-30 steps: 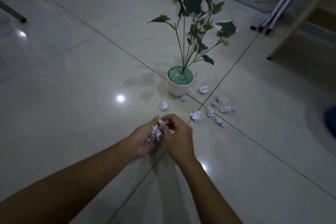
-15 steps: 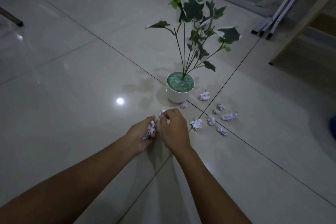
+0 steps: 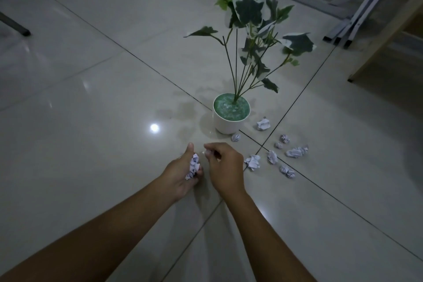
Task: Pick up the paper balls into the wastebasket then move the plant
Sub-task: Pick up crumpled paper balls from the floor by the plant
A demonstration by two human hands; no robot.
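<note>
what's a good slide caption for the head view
Left hand cups paper balls, right hand pinches another, more lie by the plant.

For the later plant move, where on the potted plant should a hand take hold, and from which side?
Probably the white pot itself, wrapped around its wall from the near side, where the floor is bare. It stands upright and looks rigid; the thin stems would likely bend. The left hand already holds paper balls.

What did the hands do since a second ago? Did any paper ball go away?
The right hand reached forward and pinched up the small paper ball that lay in front of the white plant pot. The left hand kept its grip on its white crumpled paper balls. The pot and the scattered paper balls on the tile floor stayed put.
</note>
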